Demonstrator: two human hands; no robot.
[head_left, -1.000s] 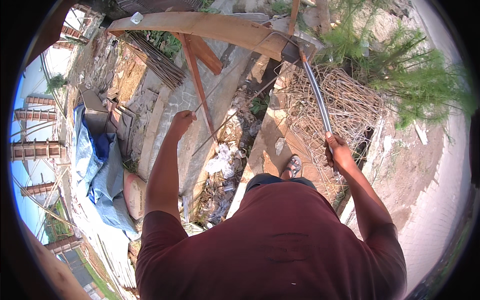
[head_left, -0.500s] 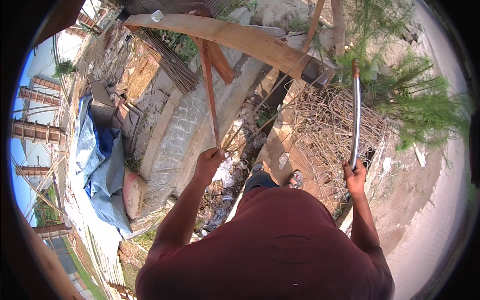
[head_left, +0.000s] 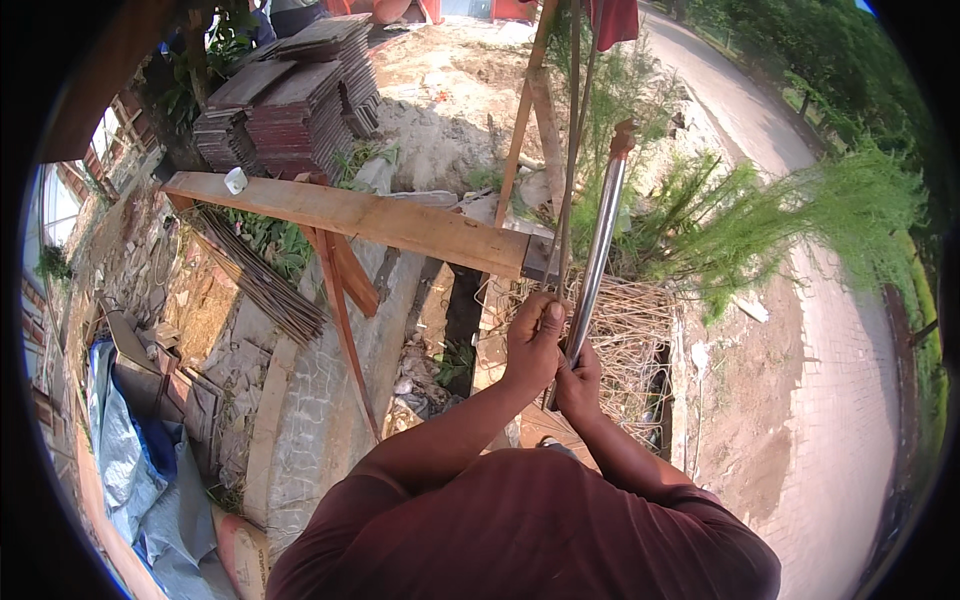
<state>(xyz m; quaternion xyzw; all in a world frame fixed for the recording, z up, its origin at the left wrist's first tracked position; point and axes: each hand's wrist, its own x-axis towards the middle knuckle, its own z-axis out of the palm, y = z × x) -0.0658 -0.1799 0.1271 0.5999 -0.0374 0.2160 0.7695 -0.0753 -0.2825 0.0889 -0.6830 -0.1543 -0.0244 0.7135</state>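
Observation:
Thin steel rods (head_left: 571,150) stand tall in front of me, and my left hand (head_left: 536,335) is closed around them near their lower part. My right hand (head_left: 578,384), just below and beside it, grips a shiny metal bar (head_left: 601,235) with a rusty brown head, tilted up and slightly right. Both hands are close together. Beyond them, the wooden plank (head_left: 370,218) lies raised on wooden legs, with a dark metal plate (head_left: 540,258) at its right end. Behind the hands spreads a heap of bent steel pieces (head_left: 635,330).
Stacked roof tiles (head_left: 300,110) stand at the far left. A bundle of rods (head_left: 265,280) lies under the plank. Left are a blue-grey tarp (head_left: 150,480) and a sack (head_left: 238,550). Feathery green branches (head_left: 740,220) reach in at right, beside a paved path (head_left: 840,400).
My view has tilted up and turned right. My left hand has come across beside the right and now holds long rods upright. The metal bar remains in my right hand, now nearer the middle.

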